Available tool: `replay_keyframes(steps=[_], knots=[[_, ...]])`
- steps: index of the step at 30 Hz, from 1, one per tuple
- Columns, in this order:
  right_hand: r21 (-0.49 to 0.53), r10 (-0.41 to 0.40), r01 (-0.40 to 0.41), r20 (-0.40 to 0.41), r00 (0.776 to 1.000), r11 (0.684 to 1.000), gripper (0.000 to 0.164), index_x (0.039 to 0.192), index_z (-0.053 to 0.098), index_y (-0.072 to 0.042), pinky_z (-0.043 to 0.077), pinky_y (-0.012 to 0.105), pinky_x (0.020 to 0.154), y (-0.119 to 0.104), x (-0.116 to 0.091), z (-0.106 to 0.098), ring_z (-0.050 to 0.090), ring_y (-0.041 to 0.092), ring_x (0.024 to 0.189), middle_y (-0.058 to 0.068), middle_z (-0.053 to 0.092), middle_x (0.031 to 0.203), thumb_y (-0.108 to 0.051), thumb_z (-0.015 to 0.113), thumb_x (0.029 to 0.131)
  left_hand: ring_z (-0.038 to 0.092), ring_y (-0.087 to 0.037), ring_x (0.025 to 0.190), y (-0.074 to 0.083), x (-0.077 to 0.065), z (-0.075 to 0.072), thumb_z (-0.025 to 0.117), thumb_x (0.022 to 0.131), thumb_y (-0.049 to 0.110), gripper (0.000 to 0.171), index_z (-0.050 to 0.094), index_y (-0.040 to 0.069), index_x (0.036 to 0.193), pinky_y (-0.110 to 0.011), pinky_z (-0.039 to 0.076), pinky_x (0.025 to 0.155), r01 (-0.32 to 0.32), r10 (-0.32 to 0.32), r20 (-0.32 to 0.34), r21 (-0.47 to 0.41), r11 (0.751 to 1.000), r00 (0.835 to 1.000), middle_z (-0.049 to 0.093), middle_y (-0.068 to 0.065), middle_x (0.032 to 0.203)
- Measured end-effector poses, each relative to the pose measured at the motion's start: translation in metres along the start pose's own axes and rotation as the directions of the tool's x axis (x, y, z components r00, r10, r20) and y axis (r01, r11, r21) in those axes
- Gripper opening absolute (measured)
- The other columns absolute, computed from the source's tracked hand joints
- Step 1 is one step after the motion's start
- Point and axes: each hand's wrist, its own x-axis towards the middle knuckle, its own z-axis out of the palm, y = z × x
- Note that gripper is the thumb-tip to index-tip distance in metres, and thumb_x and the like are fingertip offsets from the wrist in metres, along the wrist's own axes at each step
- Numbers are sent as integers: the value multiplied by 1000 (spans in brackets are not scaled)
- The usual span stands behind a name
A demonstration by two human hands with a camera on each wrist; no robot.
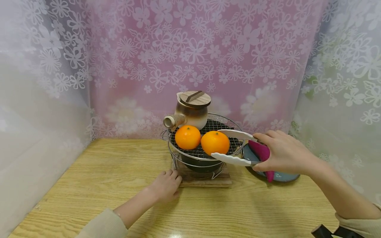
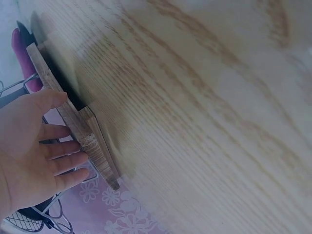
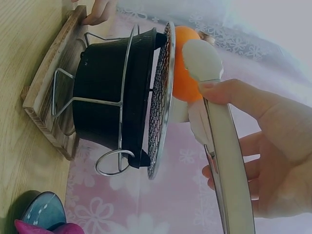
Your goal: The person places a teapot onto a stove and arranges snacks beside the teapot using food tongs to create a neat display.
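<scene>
Far left, a left hand (image 1: 165,186) rests loosely at the near-left corner of a wooden board (image 1: 205,182), fingers touching the edge; presumably to steady it. The board lifts a dark brazier (image 1: 199,167) off the worktop (image 1: 125,158), likely against heat. Wire mesh (image 1: 217,124) tops it; at the back sits a lidded pot (image 1: 193,115), its stub handle pointing left and forward, perhaps for easy reach. Two fruits in front: left orange (image 1: 188,137), right orange (image 1: 215,143), side by side on the mesh.

Right hand (image 1: 285,153): grip closed around white-tipped tongs (image 1: 232,159), tips spread front and back of the right orange. Whether they touch it, cannot tell. Held from the side, probably to keep fingers clear of the mesh.

Far right, blue plate (image 1: 287,177) carrying something magenta (image 1: 260,150).

Worktop: pale, streaky wood grain. Behind: pink curtain (image 1: 193,43), white flowers; paler sheeting either side.
</scene>
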Motion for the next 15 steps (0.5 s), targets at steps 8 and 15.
replay_keyframes(steps=[8,15], knots=[[18,-11,11,14,1000,1000,89,130,50,-3,42,56,78,1,1,-1,51,35,99,18,56,115,-54,77,62,51,-22,95,0,0,1,60,87,43,40,57,9,109,-32,42,73,2,-2,-4,2,1000,1000,53,-9,108],[-29,-36,35,-17,999,999,87,128,53,-4,45,50,73,1,2,-2,53,30,91,13,58,110,-53,78,61,51,-23,99,0,-1,0,59,87,45,43,56,10,112,-32,43,76,3,-3,12,23,1000,1000,52,-10,112]])
